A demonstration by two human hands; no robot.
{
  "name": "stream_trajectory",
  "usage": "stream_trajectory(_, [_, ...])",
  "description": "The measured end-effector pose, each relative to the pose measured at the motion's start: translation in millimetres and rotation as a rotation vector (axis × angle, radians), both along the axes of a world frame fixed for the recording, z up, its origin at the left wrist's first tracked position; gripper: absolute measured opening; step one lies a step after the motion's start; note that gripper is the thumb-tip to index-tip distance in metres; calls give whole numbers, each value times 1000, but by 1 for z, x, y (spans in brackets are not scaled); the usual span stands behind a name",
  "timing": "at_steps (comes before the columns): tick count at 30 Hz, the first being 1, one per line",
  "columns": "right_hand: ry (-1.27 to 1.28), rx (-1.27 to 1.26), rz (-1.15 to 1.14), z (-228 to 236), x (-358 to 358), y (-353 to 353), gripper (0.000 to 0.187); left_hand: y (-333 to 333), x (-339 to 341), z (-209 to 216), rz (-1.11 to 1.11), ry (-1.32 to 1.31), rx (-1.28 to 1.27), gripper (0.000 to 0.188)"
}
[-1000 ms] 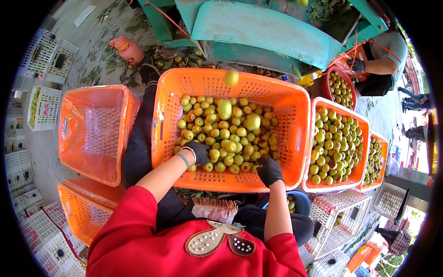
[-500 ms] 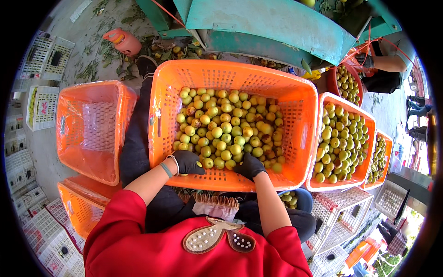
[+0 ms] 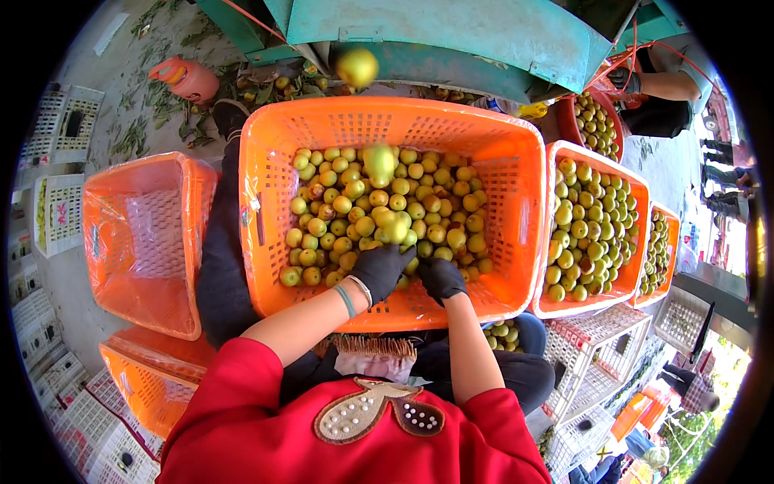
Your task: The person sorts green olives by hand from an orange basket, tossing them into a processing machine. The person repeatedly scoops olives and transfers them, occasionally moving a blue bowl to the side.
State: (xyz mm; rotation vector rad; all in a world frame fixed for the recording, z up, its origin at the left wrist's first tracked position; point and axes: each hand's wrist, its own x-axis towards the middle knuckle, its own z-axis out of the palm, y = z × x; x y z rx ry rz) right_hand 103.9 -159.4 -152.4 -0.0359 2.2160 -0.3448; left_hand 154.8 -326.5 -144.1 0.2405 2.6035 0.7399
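A large orange plastic crate [image 3: 395,115], lined with clear film, stands in front of me, holding many round yellow-green fruits [image 3: 343,205], some with brown spots. Both my hands wear black gloves and reach over its near edge. My left hand [image 3: 380,270] is bent in among the fruits near the middle. Close beside it, at its right, is my right hand [image 3: 441,280] with curled fingers. What either hand holds is hidden. Three blurred fruits hang in the air: one pale fruit [image 3: 393,227] just above my left hand, another [image 3: 379,164] over the crate, the last [image 3: 357,67] beyond the far rim.
More crates of fruit [image 3: 595,230] line my right, with a red tub [image 3: 568,129] behind. Film-lined orange crates [image 3: 145,242] stand left. A green metal machine [image 3: 443,36] spans the far side. A pink gas cylinder [image 3: 187,79] stands far left; another person's gloved hand [image 3: 625,79] shows far right.
My left hand has moved right and farther into the crate, near my right hand. Three fruits now appear blurred in mid-air. The whole view has shifted slightly.
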Motion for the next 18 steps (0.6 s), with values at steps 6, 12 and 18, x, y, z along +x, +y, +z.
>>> stream_trajectory(6, [674,-385,-613,3,-7,10,19,-34,17,-31,63,-171,-3,27])
stream_trajectory(12, [749,-136,187,-1,-26,-18,20,-144,39,4,-13,-398,-139,30])
stream_trajectory(18, [160,176,230,14,-21,-50,23,-142,19,21,315,-314,115,41])
